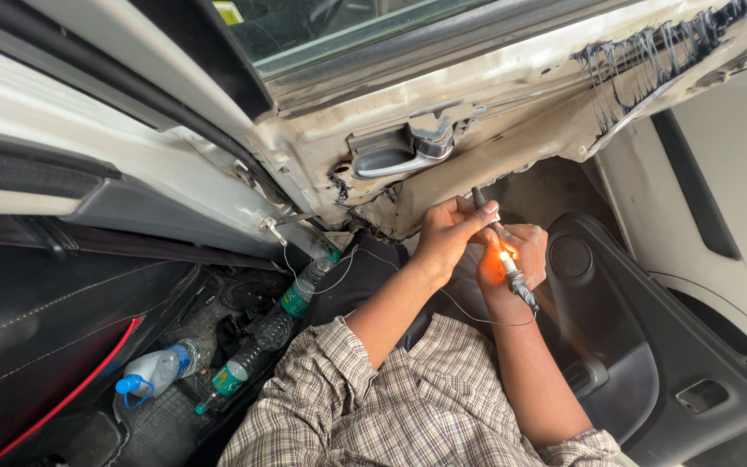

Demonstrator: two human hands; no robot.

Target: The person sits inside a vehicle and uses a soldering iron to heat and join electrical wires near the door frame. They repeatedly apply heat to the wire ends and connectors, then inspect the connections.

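Observation:
Both hands meet below a bare metal car door [512,86] whose inner trim is off. My left hand [444,235] pinches the upper end of a slim test-light probe [519,284]. My right hand [525,252] wraps around the probe's middle, where a bulb glows orange. The probe's dark upper tip reaches toward the lower edge of the door metal, just under the grey inner door handle [399,149]. A thin wire [477,320] loops from the probe across my forearms toward the left.
A black door trim panel [641,355] lies at the right, under my right arm. Three plastic bottles [248,359] lie on the car floor at the lower left, beside a black seat [36,329] with red piping. Black sealant streaks the door's upper right.

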